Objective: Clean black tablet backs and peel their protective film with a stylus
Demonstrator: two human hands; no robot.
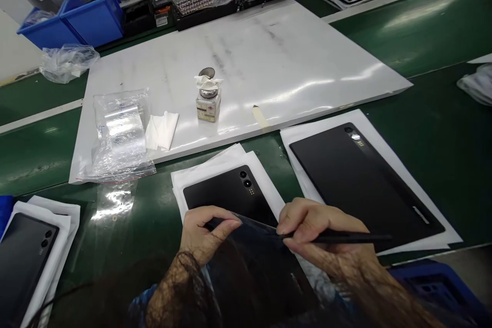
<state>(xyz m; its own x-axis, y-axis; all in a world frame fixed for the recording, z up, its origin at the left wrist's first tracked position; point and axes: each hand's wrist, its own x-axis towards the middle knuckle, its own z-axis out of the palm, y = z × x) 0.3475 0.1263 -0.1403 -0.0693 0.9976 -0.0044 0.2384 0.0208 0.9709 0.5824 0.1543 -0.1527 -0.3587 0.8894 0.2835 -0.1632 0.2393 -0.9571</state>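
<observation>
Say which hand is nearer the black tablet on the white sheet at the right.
Right. The right hand sits at the lower left edge of the tablet; the left hand is farther away, below the middle black tablet.

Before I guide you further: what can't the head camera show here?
Head view:
Tip of the black pen-like tool in the right hand: hidden by fingers.
Edge of the black panel under the left hand: hidden by fingers.
Label on the small jar: too small to read.
Writing on the plastic bag: too small, glare-streaked.
Black device at lower left: cut off by frame edges.
</observation>
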